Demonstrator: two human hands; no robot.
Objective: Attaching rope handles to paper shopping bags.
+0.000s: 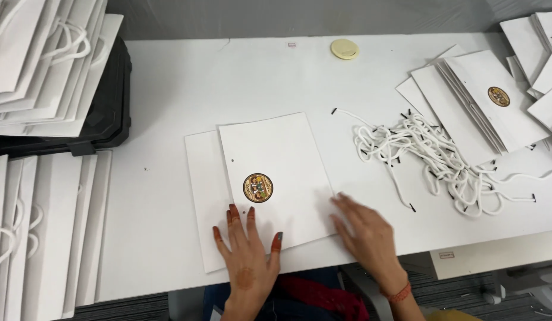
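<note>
Paper bag (276,178): flat, near the bench (187,83) front edge; light, thin, creases easily; best taken by an edge.
Left hand (247,249): spread flat, pressing its lower corner.
Right hand (368,235): open, at its right edge.
Cords (430,157): loose pile, right.

This looks like a small packing or assembly workshop, set up on office furniture. A long white table (187,83) serves as the workbench, with a round cable-port cap (344,49) set into it. Flat white paper bags (44,59) are stacked in batches on the left, more bags (478,95) carrying a round sticker are fanned out on the right, and a heap of cut white cord handles (430,154) lies loose between them. Grey carpet (454,291) shows below the table edge.
</note>
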